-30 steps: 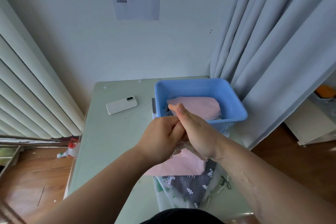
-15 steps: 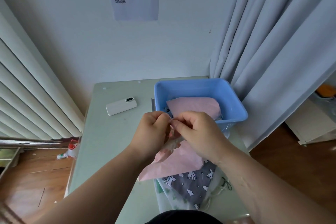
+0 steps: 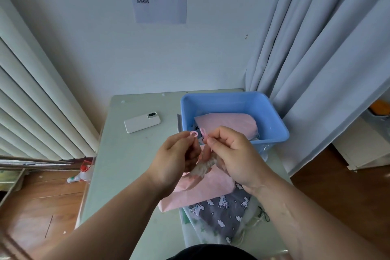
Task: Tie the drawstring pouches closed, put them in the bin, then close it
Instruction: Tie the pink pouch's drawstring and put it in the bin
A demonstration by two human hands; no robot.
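A pink drawstring pouch (image 3: pixel 196 191) hangs between my hands over the table, its neck gathered tight. My left hand (image 3: pixel 173 158) pinches one small pink loop of the drawstring (image 3: pixel 194 133). My right hand (image 3: pixel 230 152) pinches the other pink cord end just to the right. Beyond my hands stands the blue bin (image 3: pixel 272 124) with another pink pouch (image 3: pixel 228 123) lying inside. A grey pouch with white animal print (image 3: pixel 223 211) lies on the table beneath the held pouch, on top of a pale pouch (image 3: pixel 196 234).
A white phone (image 3: pixel 142 122) lies on the pale green table (image 3: pixel 130 167) to the left of the bin. Grey curtains (image 3: pixel 316 48) hang right behind the bin. A radiator (image 3: pixel 31 112) stands at the left, with a bottle (image 3: pixel 81 175) on the wooden floor.
My hands have drawn apart from a clasped position. Each now pinches a loop of the pink cord, and the pouch has risen slightly off the table.
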